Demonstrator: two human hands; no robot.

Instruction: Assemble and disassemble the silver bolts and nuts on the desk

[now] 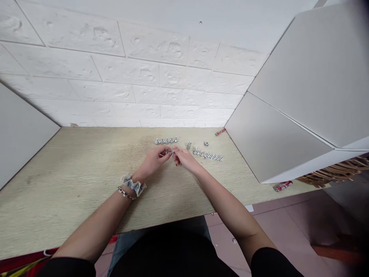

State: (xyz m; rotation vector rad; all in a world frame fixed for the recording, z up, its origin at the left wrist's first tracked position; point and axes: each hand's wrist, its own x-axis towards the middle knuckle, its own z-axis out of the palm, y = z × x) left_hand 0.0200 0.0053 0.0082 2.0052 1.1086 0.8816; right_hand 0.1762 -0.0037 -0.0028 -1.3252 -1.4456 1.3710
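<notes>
Above the tabletop, my left hand (157, 158) pinches a small metal screw (169, 152) between thumb and fingertips. My right hand (184, 157) meets it from the other side, its thumb and fingers closed on the screw's other end. Whether a nut or washer is in the right fingertips is hidden. Just behind the hands stands a row of several screws with washers (167, 141), shanks up. Right of my right hand lies a slanting row of loose screws (208, 154). Next to it are a small stack of metal pieces (188, 146) and a few washers (206, 144).
The wooden tabletop (86, 165) meets a white brick-pattern wall (144, 80). Pale panels (282, 134) close off the right side, and another panel (23, 134) the left. One red battery (220, 132) lies by the back right corner; another red battery (283, 186) is near the front edge.
</notes>
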